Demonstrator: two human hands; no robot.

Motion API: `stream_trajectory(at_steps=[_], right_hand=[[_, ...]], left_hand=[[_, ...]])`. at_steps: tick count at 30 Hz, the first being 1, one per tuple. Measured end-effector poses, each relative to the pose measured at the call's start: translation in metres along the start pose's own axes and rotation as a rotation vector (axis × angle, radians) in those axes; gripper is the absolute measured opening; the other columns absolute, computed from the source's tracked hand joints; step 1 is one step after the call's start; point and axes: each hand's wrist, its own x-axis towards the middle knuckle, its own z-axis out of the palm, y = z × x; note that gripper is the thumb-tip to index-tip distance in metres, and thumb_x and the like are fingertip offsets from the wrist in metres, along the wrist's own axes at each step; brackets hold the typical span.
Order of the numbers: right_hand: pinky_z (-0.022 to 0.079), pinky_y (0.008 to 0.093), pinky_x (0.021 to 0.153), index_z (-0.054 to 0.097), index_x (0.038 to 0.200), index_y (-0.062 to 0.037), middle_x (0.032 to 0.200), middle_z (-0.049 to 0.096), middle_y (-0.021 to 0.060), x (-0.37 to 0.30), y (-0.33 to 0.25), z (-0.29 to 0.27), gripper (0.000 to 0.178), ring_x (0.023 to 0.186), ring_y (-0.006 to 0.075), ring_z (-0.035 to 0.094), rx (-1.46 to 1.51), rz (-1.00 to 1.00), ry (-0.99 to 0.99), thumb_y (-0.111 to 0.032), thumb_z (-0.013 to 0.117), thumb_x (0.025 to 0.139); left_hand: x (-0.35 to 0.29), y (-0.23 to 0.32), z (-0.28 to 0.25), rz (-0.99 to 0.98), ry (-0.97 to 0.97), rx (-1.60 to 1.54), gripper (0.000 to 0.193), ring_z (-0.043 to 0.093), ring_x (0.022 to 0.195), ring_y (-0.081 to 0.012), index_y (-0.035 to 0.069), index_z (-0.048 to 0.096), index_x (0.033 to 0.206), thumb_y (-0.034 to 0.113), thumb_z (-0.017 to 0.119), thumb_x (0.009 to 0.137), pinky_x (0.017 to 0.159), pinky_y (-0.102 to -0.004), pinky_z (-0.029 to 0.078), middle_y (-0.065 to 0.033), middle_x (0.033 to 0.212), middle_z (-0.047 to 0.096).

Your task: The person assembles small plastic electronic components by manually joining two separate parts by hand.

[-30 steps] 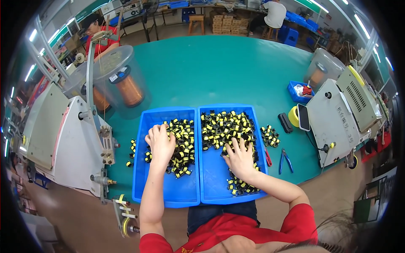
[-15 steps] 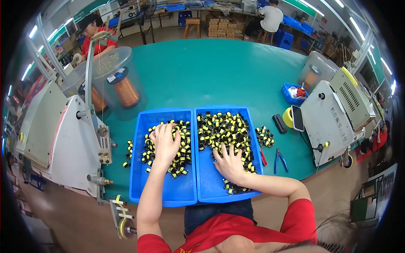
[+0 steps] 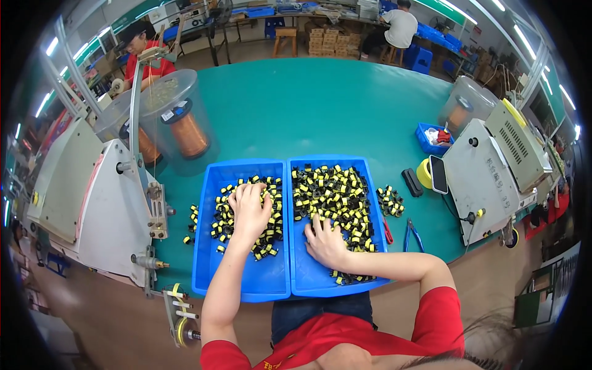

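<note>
Two blue trays, a left tray (image 3: pixel 213 259) and a right tray (image 3: pixel 307 271), stand side by side in front of me. Both hold heaps of small black coil bobbins (image 3: pixel 333 191) wrapped in yellow tape. My left hand (image 3: pixel 250 213) rests on the pile in the left tray, fingers bent and apart, with its fingertips among the bobbins. At the near-left edge of the right tray's heap, my right hand (image 3: pixel 327 245) touches the bobbins with its fingers spread. No bobbin shows held in either hand, though the undersides of both are hidden.
Loose bobbins (image 3: pixel 390 201) lie right of the trays, near pliers (image 3: pixel 412 235), a red-handled tool (image 3: pixel 387 232) and a black case (image 3: pixel 412 182). Winding machines (image 3: pixel 114 209) flank the table. Copper wire spools (image 3: pixel 188 132) stand in clear tubs. A phone (image 3: pixel 438 174) leans at right. Other people work beyond.
My right hand has drawn slightly left and nearer to me, off the heap's middle. My left hand stays over its pile, its fingers a little closer together. The whole view has shifted slightly.
</note>
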Motion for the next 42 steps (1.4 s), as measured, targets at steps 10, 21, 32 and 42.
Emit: stream_trajectory(at_steps=[10,21,32,42], right_hand=[[0.047,0.0392,0.056,0.051,0.111,-0.0095,0.109,0.049,0.0204,0.001,-0.003,0.0,0.048,0.088,0.0321,0.053,0.026,-0.173,0.105,-0.04,0.061,0.075],[0.051,0.0373,0.054,0.052,0.109,-0.0088,0.097,0.049,0.0141,0.014,0.012,-0.014,0.047,0.086,0.0292,0.053,0.28,-0.247,-0.073,-0.042,0.061,0.077],[0.051,0.0354,0.052,0.054,0.103,-0.0149,0.097,0.05,0.0096,0.018,0.021,0.006,0.039,0.083,0.0287,0.052,0.464,-0.14,0.05,-0.03,0.065,0.069],[0.051,0.0381,0.059,0.053,0.109,-0.0168,0.1,0.053,0.0113,0.03,0.025,0.002,0.039,0.096,0.0264,0.054,0.822,0.117,-0.015,-0.033,0.059,0.074]], left_hand=[[-0.002,0.001,0.0,0.027,0.005,-0.008,0.017,0.046,0.105,-0.0238,0.007,0.058,0.094,0.015,0.059,0.079,0.093,-0.0408,0.027,-0.0068,0.094,0.057],[-0.003,0.006,-0.003,0.049,-0.012,-0.003,0.016,0.047,0.105,-0.0234,0.008,0.059,0.094,0.015,0.06,0.079,0.092,-0.0396,0.027,-0.0064,0.094,0.057],[-0.001,0.007,-0.002,0.059,-0.035,-0.021,0.011,0.048,0.103,-0.0226,0.008,0.059,0.089,0.013,0.059,0.079,0.09,-0.0387,0.029,-0.005,0.093,0.058],[0.001,0.016,-0.003,0.008,-0.038,-0.17,0.011,0.052,0.1,-0.0227,0.009,0.061,0.089,0.012,0.06,0.078,0.087,-0.0371,0.032,-0.0046,0.092,0.06]])
